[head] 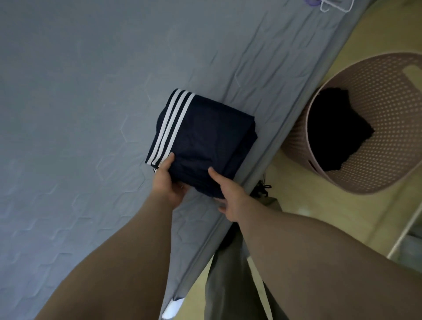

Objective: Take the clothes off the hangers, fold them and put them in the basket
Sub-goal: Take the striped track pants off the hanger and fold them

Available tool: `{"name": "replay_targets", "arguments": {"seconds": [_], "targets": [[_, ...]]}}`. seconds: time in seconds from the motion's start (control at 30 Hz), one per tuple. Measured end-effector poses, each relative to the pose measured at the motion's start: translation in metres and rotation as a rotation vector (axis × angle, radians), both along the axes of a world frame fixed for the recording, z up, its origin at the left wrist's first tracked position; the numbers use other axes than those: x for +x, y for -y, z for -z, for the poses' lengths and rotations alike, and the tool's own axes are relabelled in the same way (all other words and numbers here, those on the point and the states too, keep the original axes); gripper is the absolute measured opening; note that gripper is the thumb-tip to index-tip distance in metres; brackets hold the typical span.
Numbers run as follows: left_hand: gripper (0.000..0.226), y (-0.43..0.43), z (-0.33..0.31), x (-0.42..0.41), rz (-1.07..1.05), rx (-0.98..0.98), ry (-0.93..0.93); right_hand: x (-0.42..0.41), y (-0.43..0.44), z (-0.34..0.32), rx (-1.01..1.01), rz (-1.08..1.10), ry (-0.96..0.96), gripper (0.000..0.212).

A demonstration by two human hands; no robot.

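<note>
A folded navy garment [205,137] with three white stripes lies near the edge of the grey bed [80,102]. My left hand [167,180] grips its near left corner, thumb on top and fingers underneath. My right hand [228,198] holds the near right edge the same way, thumb on the cloth. A pink perforated basket [388,109] stands on the floor to the right of the bed, with dark folded clothes [335,134] inside it.
A white hanger [335,5] and something purple [314,2] lie at the far top edge of the bed. The yellowish floor [319,205] runs along the bed's right side. My grey trousers and a dark shoe show below the bed edge.
</note>
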State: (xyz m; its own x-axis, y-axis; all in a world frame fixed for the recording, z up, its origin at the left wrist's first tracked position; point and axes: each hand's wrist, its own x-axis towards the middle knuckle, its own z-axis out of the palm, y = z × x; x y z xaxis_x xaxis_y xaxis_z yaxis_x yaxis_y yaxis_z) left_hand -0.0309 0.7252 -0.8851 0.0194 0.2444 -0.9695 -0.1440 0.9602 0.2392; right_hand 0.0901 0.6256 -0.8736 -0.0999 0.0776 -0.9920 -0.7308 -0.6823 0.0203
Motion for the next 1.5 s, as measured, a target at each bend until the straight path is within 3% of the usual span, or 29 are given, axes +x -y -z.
{"name": "replay_targets", "arguments": {"seconds": [0.13, 0.47, 0.63, 0.83, 0.93, 1.17, 1.3, 1.5], "targets": [[0.034, -0.01, -0.019, -0.013, 0.052, 0.071, -0.028, -0.023, -0.004, -0.013, 0.086, 0.289, -0.069, 0.044], [0.012, -0.054, -0.075, 0.024, 0.243, 0.088, -0.051, 0.034, -0.034, -0.079, 0.118, 0.266, 0.099, 0.04], [0.005, -0.062, -0.134, 0.097, 0.391, 0.184, -0.067, 0.1, -0.028, -0.142, 0.122, 0.325, 0.189, 0.033], [0.03, -0.024, -0.197, 0.228, 0.63, 0.225, -0.082, 0.195, 0.035, -0.21, 0.061, 0.555, 0.267, 0.033], [0.023, 0.008, -0.209, 0.291, 0.785, 0.241, -0.131, 0.24, 0.071, -0.222, 0.01, 0.65, 0.291, 0.033], [0.044, 0.076, -0.153, 0.394, 1.023, 0.142, -0.278, 0.325, 0.14, -0.181, -0.159, 0.678, 0.293, 0.046], [0.047, 0.098, -0.109, 0.415, 1.138, 0.06, -0.313, 0.351, 0.164, -0.141, -0.272, 0.667, 0.285, 0.042], [0.054, 0.1, -0.053, 0.449, 1.117, 0.062, -0.309, 0.385, 0.169, -0.082, -0.268, 0.715, 0.247, 0.036]]}}
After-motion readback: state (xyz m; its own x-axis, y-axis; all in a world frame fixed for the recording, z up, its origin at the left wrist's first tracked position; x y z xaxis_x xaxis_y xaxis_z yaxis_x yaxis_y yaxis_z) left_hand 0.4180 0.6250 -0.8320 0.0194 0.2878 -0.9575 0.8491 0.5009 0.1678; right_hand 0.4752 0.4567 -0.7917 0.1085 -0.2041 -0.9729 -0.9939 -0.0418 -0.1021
